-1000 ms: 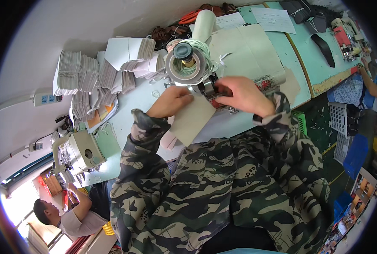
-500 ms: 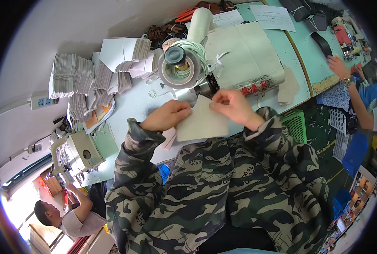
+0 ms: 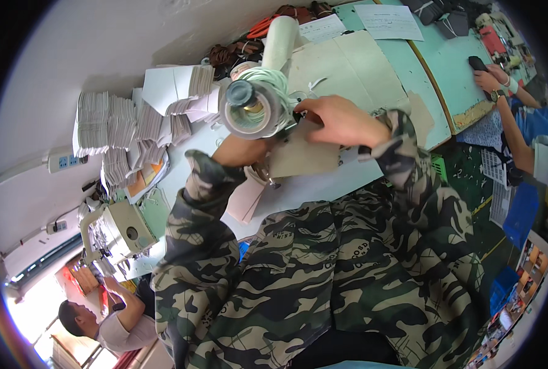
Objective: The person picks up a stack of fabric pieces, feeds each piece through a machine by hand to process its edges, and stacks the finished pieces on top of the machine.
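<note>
I read it as positioning the tan sheet (image 3: 304,158) at the machine head (image 3: 252,130): right hand (image 3: 338,120) curled over it, left hand (image 3: 243,151) half-hidden, can't tell either grip; next needs steady alignment.

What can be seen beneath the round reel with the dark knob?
Part of the left hand shows below the reel; its fingertips, and anything they touch, are covered.

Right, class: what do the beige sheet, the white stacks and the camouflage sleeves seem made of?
Sheet: perhaps card or stiff lining, matt; its face is plain and shineless.
Stacks: probably paper or card, matt; many thin layers show at the edges.
Sleeves: likely woven cloth, matt; soft creases.
</note>
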A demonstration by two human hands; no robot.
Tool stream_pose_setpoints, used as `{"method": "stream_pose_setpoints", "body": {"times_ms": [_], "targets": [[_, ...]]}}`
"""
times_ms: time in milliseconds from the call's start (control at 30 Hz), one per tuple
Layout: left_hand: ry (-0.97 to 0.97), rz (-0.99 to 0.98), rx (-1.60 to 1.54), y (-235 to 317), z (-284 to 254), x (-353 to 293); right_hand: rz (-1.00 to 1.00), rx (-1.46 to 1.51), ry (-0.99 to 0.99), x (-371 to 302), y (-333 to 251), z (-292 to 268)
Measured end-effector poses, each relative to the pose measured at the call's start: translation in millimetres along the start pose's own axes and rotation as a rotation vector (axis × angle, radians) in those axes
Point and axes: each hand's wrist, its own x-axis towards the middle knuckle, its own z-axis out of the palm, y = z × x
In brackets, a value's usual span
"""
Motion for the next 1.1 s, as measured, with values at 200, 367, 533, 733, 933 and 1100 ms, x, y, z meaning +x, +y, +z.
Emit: {"method": "stream_pose_setpoints", "body": {"times_ms": [200,367,533,733,933,1100], "targets": [[0.124,-0.579,0.45,-27,45,-93,-0.243,-0.207,0.539,-24,32,-59],[-0.012,-0.509,0.511,-73,77,-135,-0.125,-0.254,0.504,-56,40,8],[0.218,-0.341,0.732,-69,67,-125,-0.026,0.351,0.074,-78,19,67],[-0.321,-0.386,-0.562,7,-20,-91,-0.052,0.3,0.231,-79,10,54],[-0.065,-0.38,-0.33,-10,5,-42,-0.048,0.347,0.241,-38,-5,44],[0.008,-0.359,-0.392,-9,11,-28,-0.122,0.088,0.23,-28,7,29]]}}
